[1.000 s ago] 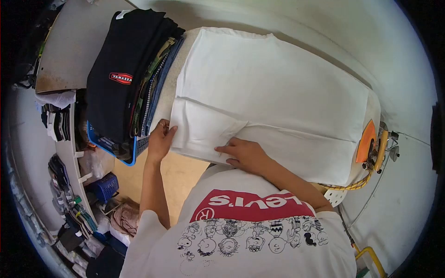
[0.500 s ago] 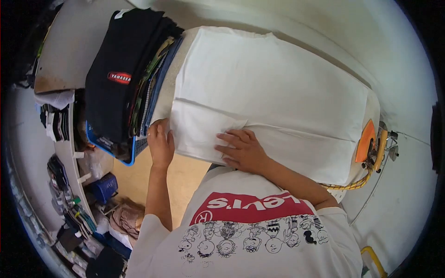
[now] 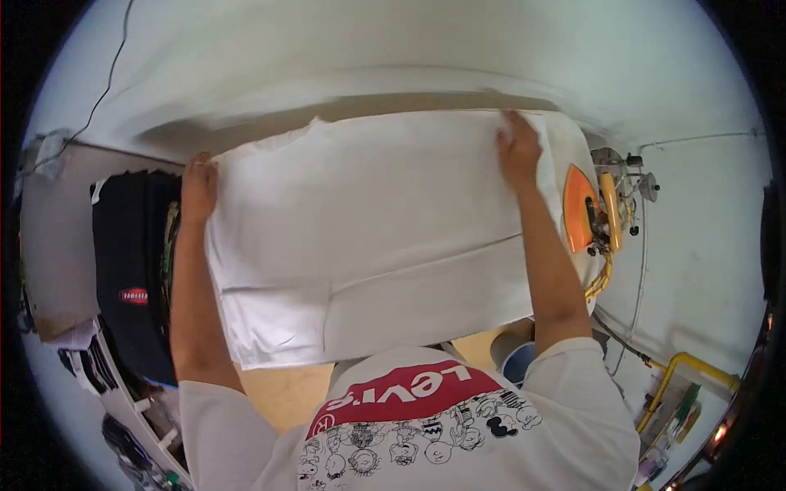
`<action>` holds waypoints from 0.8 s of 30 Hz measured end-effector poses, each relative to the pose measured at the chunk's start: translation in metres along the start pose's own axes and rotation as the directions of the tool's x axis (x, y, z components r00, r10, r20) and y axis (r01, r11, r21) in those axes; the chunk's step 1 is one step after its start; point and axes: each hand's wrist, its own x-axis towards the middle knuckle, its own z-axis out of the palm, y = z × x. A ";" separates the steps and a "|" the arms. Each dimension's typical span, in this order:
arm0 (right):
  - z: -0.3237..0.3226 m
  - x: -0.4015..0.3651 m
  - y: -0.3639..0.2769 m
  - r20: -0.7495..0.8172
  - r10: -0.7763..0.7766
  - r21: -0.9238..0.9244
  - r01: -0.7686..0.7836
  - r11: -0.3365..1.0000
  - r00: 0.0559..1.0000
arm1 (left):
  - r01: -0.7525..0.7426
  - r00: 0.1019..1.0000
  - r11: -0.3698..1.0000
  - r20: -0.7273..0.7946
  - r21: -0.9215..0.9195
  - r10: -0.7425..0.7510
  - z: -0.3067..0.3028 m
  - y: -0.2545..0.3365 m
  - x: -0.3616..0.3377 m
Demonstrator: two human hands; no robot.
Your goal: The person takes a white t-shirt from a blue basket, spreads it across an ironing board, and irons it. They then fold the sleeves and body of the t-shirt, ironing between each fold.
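Note:
A large white cloth (image 3: 368, 196) lies spread over the ironing surface, with a long crease and a folded layer along its near side. My left hand (image 3: 199, 188) is at the cloth's far left corner, its thumb and fingers closed on the edge. Over by the far right edge, my right hand (image 3: 519, 155) is slightly blurred, thumb apart from the fingers, its fingertips reaching the cloth's border. An orange iron (image 3: 579, 209) with a yellow handle (image 3: 610, 211) stands to the right of the cloth, beyond my right forearm.
A stack of folded dark clothes (image 3: 131, 245) stands close by my left arm. The wall (image 3: 368, 49) rises behind the ironing surface. A yellow-sheathed cord (image 3: 600, 282) hangs below the iron. Down by my right elbow are a bucket (image 3: 516, 360) and a yellow pipe-like bar (image 3: 696, 360).
Both hands have left the cloth's near side and reached forward to its far edge, the right hand also moving rightward. The view has shifted. The near fold still lies in place.

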 end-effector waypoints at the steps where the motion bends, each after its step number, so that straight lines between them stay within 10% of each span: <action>1: -0.007 0.020 0.031 0.038 0.125 -0.154 -0.118 0.981 0.991 | 0.020 0.997 0.999 0.073 0.037 -0.022 0.005 -0.008 0.019; 4: -0.010 0.052 0.104 0.181 0.285 -0.331 -0.215 0.919 0.941 | 0.214 0.851 0.923 0.404 0.319 -0.337 0.003 -0.001 0.058; 7: -0.019 0.061 0.114 0.341 0.280 -0.279 -0.188 0.942 0.898 | 0.150 0.829 0.956 0.494 0.252 -0.260 0.021 -0.031 0.076; 11: -0.030 0.074 0.122 0.479 0.236 -0.112 -0.208 0.972 0.846 | 0.336 0.852 0.912 0.337 0.235 -0.401 0.013 -0.016 0.068; 13: -0.030 0.073 0.130 0.432 0.269 0.015 -0.305 0.952 0.861 | 0.528 0.848 0.846 0.091 -0.068 -0.522 0.014 -0.029 0.063; 18: -0.021 0.072 0.170 0.376 0.190 0.223 -0.287 0.932 0.907 | 0.610 0.773 0.647 0.162 -0.458 -0.613 -0.015 0.000 0.051; 24: -0.158 0.042 0.060 0.430 0.159 0.319 -0.314 0.894 0.889 | 0.321 0.905 0.319 0.189 -0.892 -0.381 -0.106 0.040 -0.027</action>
